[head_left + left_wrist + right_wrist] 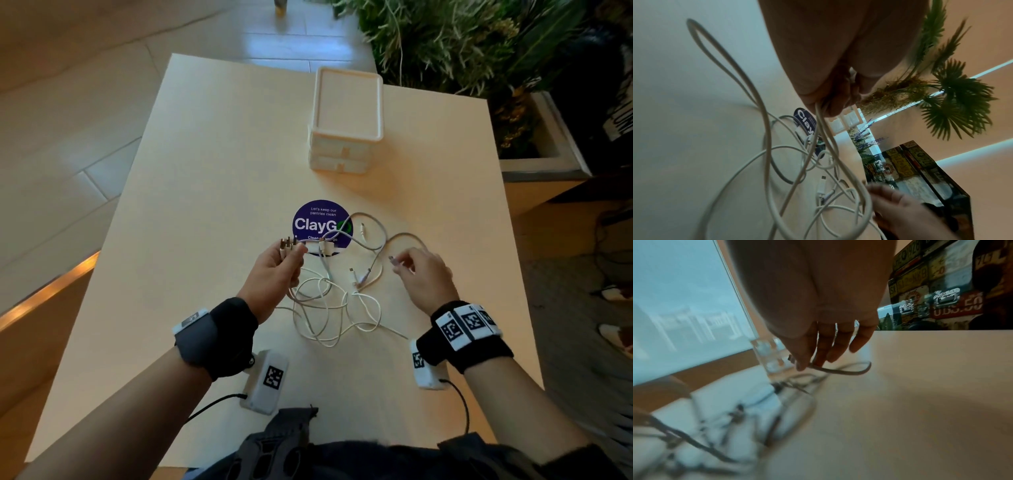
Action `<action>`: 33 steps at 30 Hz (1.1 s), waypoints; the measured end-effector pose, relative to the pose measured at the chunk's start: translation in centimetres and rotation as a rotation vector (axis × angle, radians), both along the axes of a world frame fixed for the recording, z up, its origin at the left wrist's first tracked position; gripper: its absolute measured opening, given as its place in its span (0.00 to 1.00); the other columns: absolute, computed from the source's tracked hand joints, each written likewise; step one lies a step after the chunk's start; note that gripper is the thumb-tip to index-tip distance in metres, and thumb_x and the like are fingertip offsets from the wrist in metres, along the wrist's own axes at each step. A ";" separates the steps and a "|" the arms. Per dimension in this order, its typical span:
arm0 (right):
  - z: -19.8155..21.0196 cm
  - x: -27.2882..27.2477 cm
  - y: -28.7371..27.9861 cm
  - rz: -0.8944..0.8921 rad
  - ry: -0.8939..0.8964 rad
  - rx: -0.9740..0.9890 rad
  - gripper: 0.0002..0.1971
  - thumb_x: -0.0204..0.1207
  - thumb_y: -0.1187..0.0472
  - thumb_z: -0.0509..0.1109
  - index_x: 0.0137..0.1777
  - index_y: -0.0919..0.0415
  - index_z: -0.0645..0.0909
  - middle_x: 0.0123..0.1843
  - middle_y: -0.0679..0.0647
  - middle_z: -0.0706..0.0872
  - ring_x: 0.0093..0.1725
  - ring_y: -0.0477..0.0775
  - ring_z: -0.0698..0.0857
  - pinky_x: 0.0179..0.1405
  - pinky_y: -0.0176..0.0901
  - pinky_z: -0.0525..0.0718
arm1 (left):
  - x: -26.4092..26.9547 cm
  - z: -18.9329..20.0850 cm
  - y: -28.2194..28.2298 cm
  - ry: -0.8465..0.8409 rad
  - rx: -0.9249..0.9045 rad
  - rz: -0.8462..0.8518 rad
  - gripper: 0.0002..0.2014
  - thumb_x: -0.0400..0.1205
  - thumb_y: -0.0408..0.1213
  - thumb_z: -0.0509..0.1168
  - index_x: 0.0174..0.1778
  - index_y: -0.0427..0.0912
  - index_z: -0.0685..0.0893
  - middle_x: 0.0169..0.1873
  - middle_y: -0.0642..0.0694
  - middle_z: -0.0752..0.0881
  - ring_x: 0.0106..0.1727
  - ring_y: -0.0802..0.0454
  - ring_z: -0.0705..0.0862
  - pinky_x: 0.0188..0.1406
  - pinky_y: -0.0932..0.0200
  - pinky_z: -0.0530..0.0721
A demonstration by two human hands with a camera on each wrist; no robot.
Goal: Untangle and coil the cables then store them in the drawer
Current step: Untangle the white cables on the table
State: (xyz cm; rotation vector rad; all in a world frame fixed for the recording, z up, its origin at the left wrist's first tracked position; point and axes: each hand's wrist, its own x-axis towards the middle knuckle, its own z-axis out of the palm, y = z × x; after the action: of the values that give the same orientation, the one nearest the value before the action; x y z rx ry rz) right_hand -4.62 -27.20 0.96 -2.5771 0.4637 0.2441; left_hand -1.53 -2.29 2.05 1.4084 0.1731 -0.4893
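Note:
A tangle of white cables (329, 308) lies on the pale table (205, 205) between my hands. My left hand (281, 263) is raised above it and grips several cable plugs (287, 244) in a bunch, their cords hanging down (822, 128). My right hand (419, 274) pinches the plug end of a grey cable (394, 261) between thumb and fingers (803, 365); that grey cable (373, 236) loops back toward the tangle. A small white drawer unit (344, 120) stands at the far middle of the table, its drawers closed.
A round blue sticker (322, 222) sits on the table under the cables' far end. A planter with green plants (479, 44) stands past the table's right far corner. Tiled floor lies to the left.

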 end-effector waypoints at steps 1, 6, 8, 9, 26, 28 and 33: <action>1.3 0.2 1.1 -0.022 -0.107 0.154 0.02 0.76 0.61 0.70 0.46 0.57 0.82 0.46 0.54 0.86 0.48 0.53 0.83 0.48 0.43 0.81 | -0.1 0.4 -0.2 0.003 -0.015 -0.016 0.07 0.85 0.36 0.57 0.43 0.43 0.77 0.29 0.50 0.72 0.24 0.63 0.70 0.25 0.68 0.72; 6.9 0.3 8.3 -0.030 -0.291 0.694 0.05 0.72 0.65 0.74 0.47 0.59 0.84 0.38 0.48 0.86 0.36 0.39 0.82 0.40 0.27 0.81 | -0.8 2.3 -1.5 0.032 -0.135 -0.032 0.06 0.86 0.36 0.55 0.44 0.45 0.75 0.32 0.51 0.72 0.31 0.58 0.67 0.29 0.67 0.68; 7.4 0.1 10.2 -0.023 -0.289 0.752 0.05 0.72 0.64 0.75 0.47 0.60 0.84 0.37 0.47 0.87 0.38 0.42 0.85 0.43 0.34 0.84 | -0.9 3.0 -1.8 0.061 -0.194 -0.009 0.03 0.80 0.40 0.60 0.45 0.45 0.75 0.32 0.51 0.72 0.31 0.58 0.67 0.30 0.64 0.67; 7.4 0.0 10.8 -0.026 -0.291 0.762 0.04 0.73 0.64 0.74 0.46 0.59 0.84 0.37 0.47 0.88 0.38 0.43 0.86 0.42 0.34 0.84 | -0.9 3.4 -1.8 0.068 -0.219 -0.010 0.05 0.78 0.43 0.60 0.45 0.45 0.75 0.32 0.52 0.72 0.30 0.58 0.67 0.29 0.64 0.67; 6.8 -1.4 12.2 0.157 -0.087 0.942 0.35 0.77 0.67 0.69 0.73 0.45 0.51 0.57 0.52 0.84 0.62 0.47 0.83 0.66 0.39 0.78 | -1.2 5.4 -1.9 -0.042 -0.239 0.073 0.11 0.87 0.37 0.53 0.39 0.42 0.71 0.26 0.53 0.73 0.26 0.61 0.72 0.34 0.61 0.72; 6.9 -1.2 11.7 0.158 -0.026 0.969 0.32 0.76 0.65 0.71 0.73 0.48 0.58 0.47 0.56 0.87 0.50 0.54 0.88 0.60 0.48 0.83 | -0.5 5.5 -1.2 -0.017 -0.309 0.115 0.11 0.87 0.38 0.53 0.38 0.43 0.70 0.23 0.56 0.73 0.24 0.60 0.72 0.31 0.59 0.72; 7.0 -1.3 10.7 0.362 0.117 0.720 0.05 0.78 0.63 0.69 0.51 0.63 0.81 0.30 0.49 0.80 0.30 0.47 0.80 0.32 0.38 0.81 | 2.2 6.6 1.9 0.010 -0.427 0.214 0.13 0.85 0.37 0.55 0.33 0.47 0.68 0.21 0.56 0.68 0.20 0.61 0.62 0.14 0.69 0.60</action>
State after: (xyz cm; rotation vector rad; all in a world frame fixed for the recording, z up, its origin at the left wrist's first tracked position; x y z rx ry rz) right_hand -5.92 -16.47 7.93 -1.9185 -0.0647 0.5721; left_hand 0.68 -0.44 8.69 0.9574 0.2111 -0.3309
